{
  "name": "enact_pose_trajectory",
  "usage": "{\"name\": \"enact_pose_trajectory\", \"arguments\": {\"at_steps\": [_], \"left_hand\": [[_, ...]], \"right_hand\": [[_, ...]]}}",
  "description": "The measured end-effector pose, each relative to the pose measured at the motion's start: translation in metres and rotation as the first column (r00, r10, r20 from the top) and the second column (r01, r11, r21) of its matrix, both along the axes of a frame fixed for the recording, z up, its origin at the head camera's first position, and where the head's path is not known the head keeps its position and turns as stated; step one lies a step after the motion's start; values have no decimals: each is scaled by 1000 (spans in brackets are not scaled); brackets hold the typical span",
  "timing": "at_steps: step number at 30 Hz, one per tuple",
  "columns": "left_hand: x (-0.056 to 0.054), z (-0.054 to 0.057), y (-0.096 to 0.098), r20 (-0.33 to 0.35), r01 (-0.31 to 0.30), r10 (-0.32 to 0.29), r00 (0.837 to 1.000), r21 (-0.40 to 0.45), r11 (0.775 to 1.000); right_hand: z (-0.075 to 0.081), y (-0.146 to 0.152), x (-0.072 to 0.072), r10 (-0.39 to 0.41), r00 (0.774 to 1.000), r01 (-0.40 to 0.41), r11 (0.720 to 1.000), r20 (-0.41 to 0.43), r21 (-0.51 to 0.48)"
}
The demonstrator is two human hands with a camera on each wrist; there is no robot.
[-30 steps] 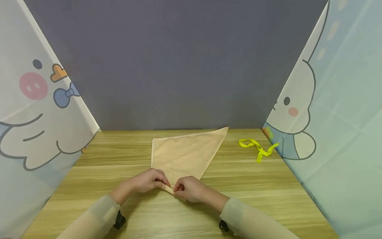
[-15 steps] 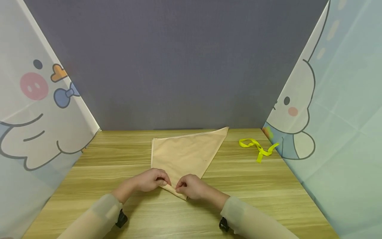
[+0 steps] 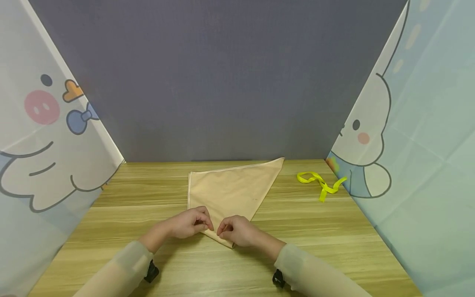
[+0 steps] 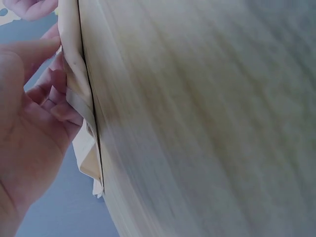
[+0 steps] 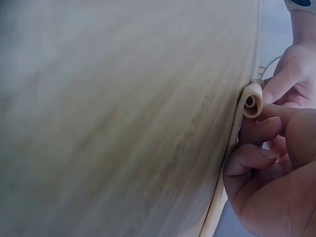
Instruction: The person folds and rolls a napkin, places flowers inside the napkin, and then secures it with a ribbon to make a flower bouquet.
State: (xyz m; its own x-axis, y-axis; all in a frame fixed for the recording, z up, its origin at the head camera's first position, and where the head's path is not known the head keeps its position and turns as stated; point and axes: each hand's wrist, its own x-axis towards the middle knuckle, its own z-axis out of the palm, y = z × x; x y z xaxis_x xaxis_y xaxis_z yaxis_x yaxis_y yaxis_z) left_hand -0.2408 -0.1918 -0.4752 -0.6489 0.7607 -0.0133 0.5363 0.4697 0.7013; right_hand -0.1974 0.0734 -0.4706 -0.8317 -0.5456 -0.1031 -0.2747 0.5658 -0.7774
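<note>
A beige cloth lies folded on the table, with its near edge rolled into a narrow tube. My left hand pinches the left part of that roll between thumb and fingers. Close beside it, my right hand holds the roll nearer its right end. In the right wrist view the rolled end shows as a hollow spiral at the right fingertips. The left wrist view has the left thumb against the roll, with a loose fold of cloth hanging below the fingers.
A yellow ribbon lies loosely curled at the right of the wooden table. Behind the table stands a dark grey panel. Cartoon-printed curtains flank both sides.
The fingers shift slightly along the roll and away from the body. The right hand uncovers the roll's right end, which sat mostly under it a second ago. The ribbon stays put.
</note>
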Motion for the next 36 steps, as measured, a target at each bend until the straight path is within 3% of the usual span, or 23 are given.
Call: {"name": "enact_pose_trajectory", "arguments": {"at_steps": [10,21,29,36], "left_hand": [[1,-2,-1,19,-12,11,1000,37,999],[5,-3,0,8,-10,10,1000,22,1000],[15,-3,7,35,21,-23,999,77,997],[21,-7,10,102,21,-30,994,92,996]], "right_hand": [[-2,-1,-2,-13,1000,13,1000,4,-4],[3,-7,3,-29,1000,29,995,-4,100],[3,3,6,19,1000,-16,988,-19,151],[1,11,9,73,997,-73,987,5,142]]}}
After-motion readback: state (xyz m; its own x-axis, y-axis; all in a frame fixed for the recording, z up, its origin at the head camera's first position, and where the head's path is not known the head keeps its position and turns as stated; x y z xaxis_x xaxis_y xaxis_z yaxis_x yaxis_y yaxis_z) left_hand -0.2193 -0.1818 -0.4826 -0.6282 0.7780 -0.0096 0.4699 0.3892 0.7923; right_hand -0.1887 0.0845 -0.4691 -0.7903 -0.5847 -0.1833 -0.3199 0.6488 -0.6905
